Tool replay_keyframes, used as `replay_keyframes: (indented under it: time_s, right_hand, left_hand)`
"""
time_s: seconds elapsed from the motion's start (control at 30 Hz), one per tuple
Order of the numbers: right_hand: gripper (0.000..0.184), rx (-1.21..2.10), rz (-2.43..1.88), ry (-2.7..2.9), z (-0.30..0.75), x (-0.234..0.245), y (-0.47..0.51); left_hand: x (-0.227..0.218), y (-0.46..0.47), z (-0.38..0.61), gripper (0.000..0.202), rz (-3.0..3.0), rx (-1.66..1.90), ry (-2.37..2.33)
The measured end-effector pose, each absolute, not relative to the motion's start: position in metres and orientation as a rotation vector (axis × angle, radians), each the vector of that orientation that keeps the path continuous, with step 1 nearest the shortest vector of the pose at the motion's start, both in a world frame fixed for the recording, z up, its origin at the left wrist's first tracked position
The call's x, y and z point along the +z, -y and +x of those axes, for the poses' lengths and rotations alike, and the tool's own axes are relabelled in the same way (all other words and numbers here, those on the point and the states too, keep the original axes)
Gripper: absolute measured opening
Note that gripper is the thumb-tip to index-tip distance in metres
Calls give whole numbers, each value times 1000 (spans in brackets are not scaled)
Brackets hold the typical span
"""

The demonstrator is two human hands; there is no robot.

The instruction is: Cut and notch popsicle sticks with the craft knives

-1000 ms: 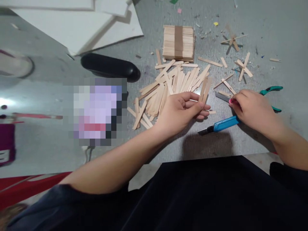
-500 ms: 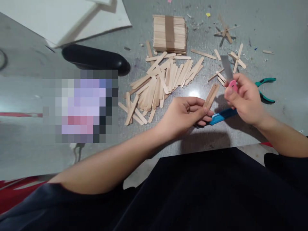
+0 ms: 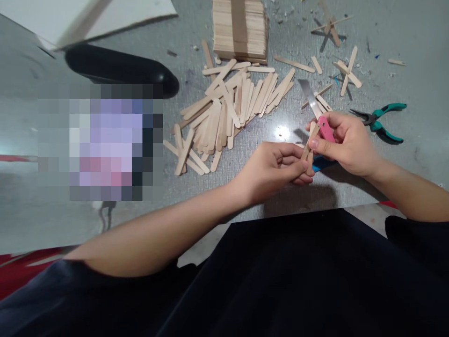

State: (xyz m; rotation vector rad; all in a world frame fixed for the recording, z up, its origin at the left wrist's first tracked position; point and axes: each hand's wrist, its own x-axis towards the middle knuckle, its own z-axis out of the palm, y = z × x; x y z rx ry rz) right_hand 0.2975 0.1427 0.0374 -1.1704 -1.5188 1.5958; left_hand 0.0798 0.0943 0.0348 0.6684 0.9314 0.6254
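Between the thumb and fingers of my left hand (image 3: 280, 161) are wooden craft sticks (image 3: 310, 144), crossing each other at a narrow angle. My right hand (image 3: 345, 140) is closed around a pink-handled craft knife (image 3: 326, 128), its blade pointing up and left, away from the sticks. The right thumb and fingertips also touch the upper ends of the craft sticks. Beneath the hands lies a blue tool (image 3: 322, 164), mostly covered by them. Just beyond the knife blade lie slotted sticks (image 3: 322, 104).
A heap of loose craft sticks (image 3: 228, 107) lies left of the hands, behind it a banded stack (image 3: 240, 30). Green-handled pliers (image 3: 380, 119) rest at right. Joined stick crosses (image 3: 348, 71) stand at back right. A black rounded object (image 3: 122, 70) lies at left, near a blurred-out area.
My right hand has moved left to the sticks, and the knife blade has tilted left. The sticks, side by side before, now cross. The pliers are more exposed, and the view has shifted slightly.
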Motion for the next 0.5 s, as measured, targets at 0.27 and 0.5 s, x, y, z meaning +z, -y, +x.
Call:
replay_keyframes:
  time_s: [0.27, 0.5]
  right_hand:
    - [43, 1598, -1142, 1664, 299, 38, -141]
    - [55, 1571, -1132, 1647, 292, 41, -137]
  left_hand:
    - [38, -91, 79, 20, 685, 618, -934]
    - [32, -90, 79, 29, 619, 582, -864]
